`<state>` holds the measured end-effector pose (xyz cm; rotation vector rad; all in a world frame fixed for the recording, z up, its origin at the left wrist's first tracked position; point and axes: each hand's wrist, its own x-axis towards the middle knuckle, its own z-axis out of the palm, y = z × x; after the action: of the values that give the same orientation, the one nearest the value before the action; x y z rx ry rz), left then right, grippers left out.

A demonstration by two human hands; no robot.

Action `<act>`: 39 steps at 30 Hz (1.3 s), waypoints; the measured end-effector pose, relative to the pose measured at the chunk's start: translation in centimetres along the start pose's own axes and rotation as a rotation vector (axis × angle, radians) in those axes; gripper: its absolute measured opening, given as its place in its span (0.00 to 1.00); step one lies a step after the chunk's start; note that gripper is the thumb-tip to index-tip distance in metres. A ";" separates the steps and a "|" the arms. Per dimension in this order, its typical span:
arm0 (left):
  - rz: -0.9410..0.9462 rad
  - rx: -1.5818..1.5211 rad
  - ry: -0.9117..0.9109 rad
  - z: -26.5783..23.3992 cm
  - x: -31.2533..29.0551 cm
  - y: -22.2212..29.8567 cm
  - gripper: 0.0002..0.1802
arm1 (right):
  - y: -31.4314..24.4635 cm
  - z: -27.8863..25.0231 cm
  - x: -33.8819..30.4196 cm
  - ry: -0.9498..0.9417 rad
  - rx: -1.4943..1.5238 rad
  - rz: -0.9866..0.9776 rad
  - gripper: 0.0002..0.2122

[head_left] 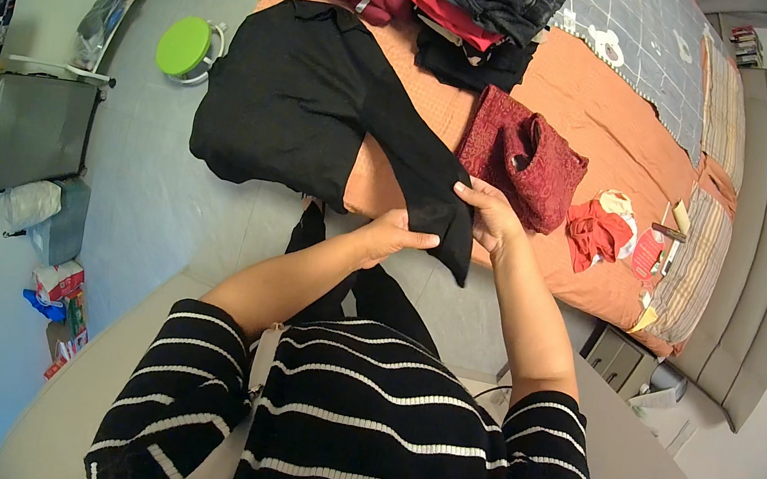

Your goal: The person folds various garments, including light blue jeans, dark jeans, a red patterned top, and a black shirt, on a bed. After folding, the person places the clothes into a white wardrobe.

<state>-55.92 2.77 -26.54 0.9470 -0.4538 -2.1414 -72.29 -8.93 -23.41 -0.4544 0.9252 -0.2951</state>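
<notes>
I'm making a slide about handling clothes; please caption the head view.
Left hand and right hand hold a black garment partly lying on an orange-covered bed.

Bright indoor light, bluish lower left, fisheye-bent edges, black corners

A plain black garment (276, 95), limp and lightly creased, lies with its broad body spread over the near edge of the orange-covered bed (580, 95), one long sleeve-like part (409, 147) slanting toward the person, gripped near its end by both hands (390, 238).
</notes>
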 end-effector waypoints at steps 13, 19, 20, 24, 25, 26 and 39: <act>-0.298 -0.315 0.145 -0.3 -2.3 -5.7 0.14 | 6.5 -3.5 -4.9 0.151 -0.336 0.315 0.13; -0.363 -0.114 0.303 -3.5 -5.1 -4.6 0.14 | 3.9 -8.9 -4.9 0.593 -0.130 -0.078 0.17; -0.340 -0.091 0.339 -4.7 -5.7 -3.9 0.14 | 2.4 -9.1 -4.7 0.595 -0.012 -0.183 0.16; -0.156 -0.163 0.560 -14.3 -8.4 -2.2 0.14 | -4.5 -11.3 -5.3 0.634 0.256 -0.432 0.14; -0.095 -0.182 0.618 -17.4 -9.2 -1.4 0.14 | -5.9 -10.4 -5.2 0.667 0.309 -0.524 0.13; -0.050 -0.176 0.705 -19.9 -10.0 0.2 0.13 | -6.6 -11.0 -4.9 0.692 0.328 -0.519 0.13; -0.025 -0.013 1.297 -53.6 -11.2 9.1 0.16 | -2.0 -3.6 2.9 1.035 0.290 -0.325 0.11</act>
<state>-6.41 3.88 -51.54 2.0241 0.2325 -1.1346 -73.64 -12.80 -26.32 -0.1533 1.7796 -1.0031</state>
